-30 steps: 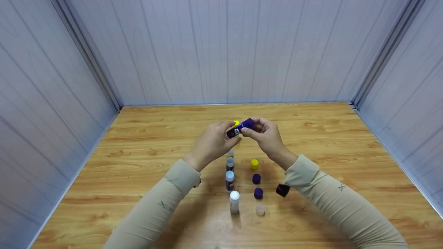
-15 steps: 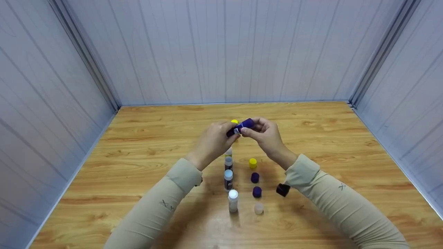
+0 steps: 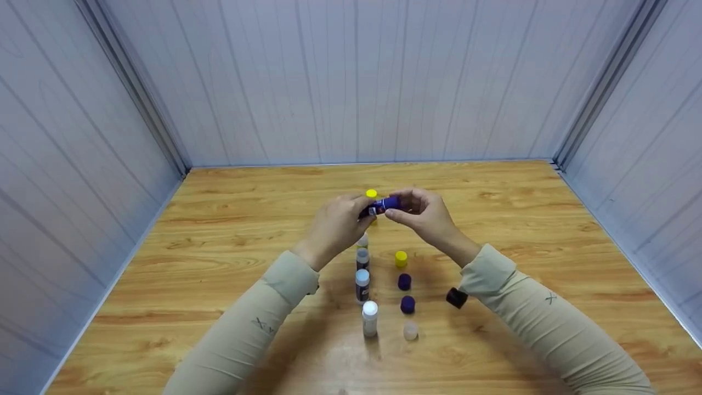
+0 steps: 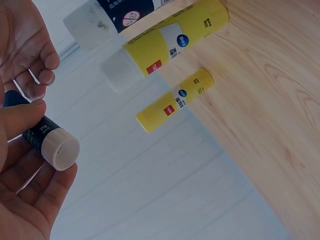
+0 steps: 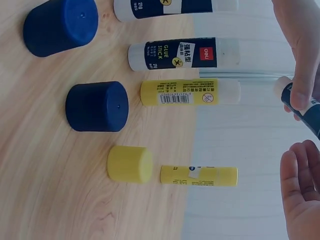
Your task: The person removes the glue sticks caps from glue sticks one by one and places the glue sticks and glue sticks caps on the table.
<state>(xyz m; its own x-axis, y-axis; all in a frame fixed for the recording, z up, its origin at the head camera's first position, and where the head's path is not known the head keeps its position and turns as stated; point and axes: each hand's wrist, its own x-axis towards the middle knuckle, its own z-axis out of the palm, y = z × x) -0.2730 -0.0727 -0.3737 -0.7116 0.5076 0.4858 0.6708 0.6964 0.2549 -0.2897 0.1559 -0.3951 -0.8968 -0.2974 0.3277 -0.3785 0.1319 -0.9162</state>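
Note:
Above the table, my left hand [image 3: 337, 225] grips the lower body of a navy glue stick [image 3: 376, 209], thumb on the near side. Its whitish base [image 4: 62, 150] pokes out of those fingers in the left wrist view. At the other end sits a blue-purple cap [image 3: 392, 203], with my right hand [image 3: 430, 219] holding it between thumb and fingers. The stick lies almost level, cap to the right. In the right wrist view the lower fingers [image 5: 300, 172] look loosely bent beside the stick, and the capped end is cut off by the frame.
Uncapped glue sticks stand in a row below the hands: white [image 3: 370, 319], two navy [image 3: 362, 286], and yellow [image 5: 180, 92]. A thin yellow stick [image 5: 200, 175] stands farther back. To their right lie yellow [image 3: 401, 259], navy [image 3: 407, 305] and translucent [image 3: 410, 331] caps.
The glue stick has tipped from a slant to nearly level as its capped end came down. My right hand has turned slightly, its thumb and wrist shifting right. Table items stay put.

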